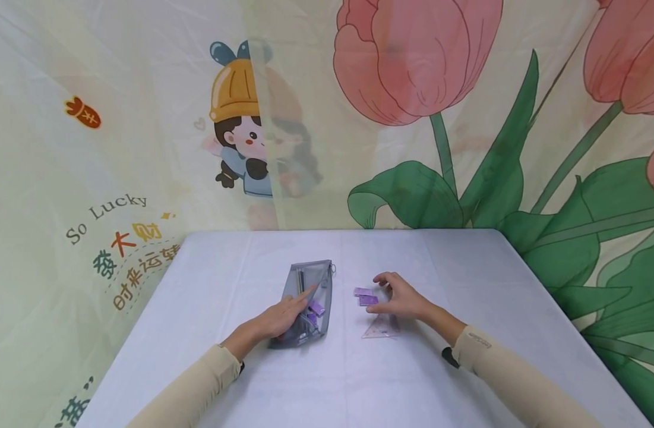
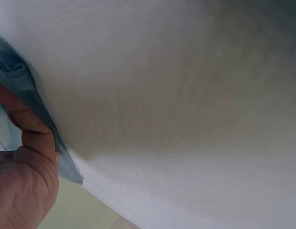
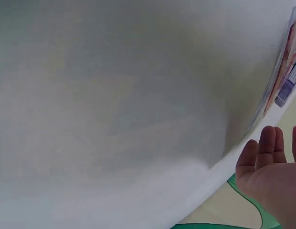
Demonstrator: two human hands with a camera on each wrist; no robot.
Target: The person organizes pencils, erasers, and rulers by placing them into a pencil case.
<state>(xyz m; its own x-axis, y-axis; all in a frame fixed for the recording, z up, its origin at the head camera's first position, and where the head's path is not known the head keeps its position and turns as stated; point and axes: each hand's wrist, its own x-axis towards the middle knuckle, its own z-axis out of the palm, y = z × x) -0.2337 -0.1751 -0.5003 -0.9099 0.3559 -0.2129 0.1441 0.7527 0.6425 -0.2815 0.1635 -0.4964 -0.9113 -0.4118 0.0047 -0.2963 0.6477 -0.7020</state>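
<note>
Backdrop (image 1: 316, 148) reads "So Lucky"; left hand (image 1: 284, 315) grips pouch (image 1: 322, 291); right hand (image 1: 404, 297), fingers apart, is beside 2 purple pieces (image 1: 367, 301).

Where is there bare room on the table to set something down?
The white table is bare left of the gray pouch, from the right hand to the far right corner, and nearer, between the sleeves. It is crowded at the pouch under the left hand and around the loose purple pieces and clear triangle.
</note>
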